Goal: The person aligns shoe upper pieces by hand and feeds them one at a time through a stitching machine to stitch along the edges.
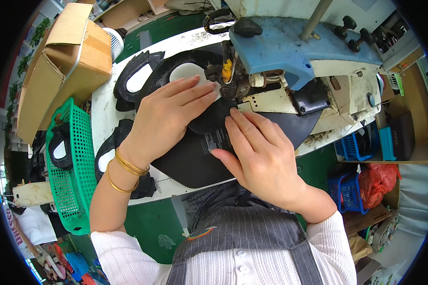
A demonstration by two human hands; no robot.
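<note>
A black, flexible piece with a white oval (188, 71) at its far end lies under the head of a blue machine (280, 47). My left hand (173, 111), with gold bangles at its wrist, rests on this piece with its fingers stretched toward the machine head. Flat beside it on the black material (214, 123), close to the machine's metal plate (268, 100), lies my right hand (257, 152), its thumb spread from the fingers. Both hands press from above rather than grasp. The exact working point of the machine is partly hidden by its dark parts.
Similar black pieces with white centres (139, 78) lie on the white table (102, 97) to the left. A green basket (73, 185) and a cardboard box (76, 52) stand beyond its left edge. Blue baskets (345, 190) and a red plastic bag (378, 183) are at the right.
</note>
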